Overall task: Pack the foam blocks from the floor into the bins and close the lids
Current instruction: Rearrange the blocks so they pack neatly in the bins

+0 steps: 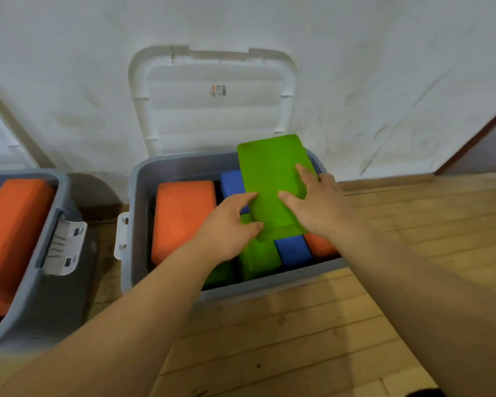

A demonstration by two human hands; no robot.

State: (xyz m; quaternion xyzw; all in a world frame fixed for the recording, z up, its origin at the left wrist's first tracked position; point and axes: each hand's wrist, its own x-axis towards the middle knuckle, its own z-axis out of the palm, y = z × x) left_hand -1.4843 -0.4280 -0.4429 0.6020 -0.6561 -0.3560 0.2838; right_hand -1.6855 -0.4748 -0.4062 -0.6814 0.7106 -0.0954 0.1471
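Second bin [55,299], left of the open centre bin [135,224], holds an orange block [12,230]. Above the centre bin's packed blocks [181,219], the left hand [226,227] pinches the green block [269,179] at its near-left edge; the right hand [315,207] grips its right side

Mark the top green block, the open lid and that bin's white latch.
green block [269,167]: head view, bare top face beyond the fingers.
lid [218,121]: head view, middle of its inner panel.
latch [122,236]: head view, middle of the white clip.
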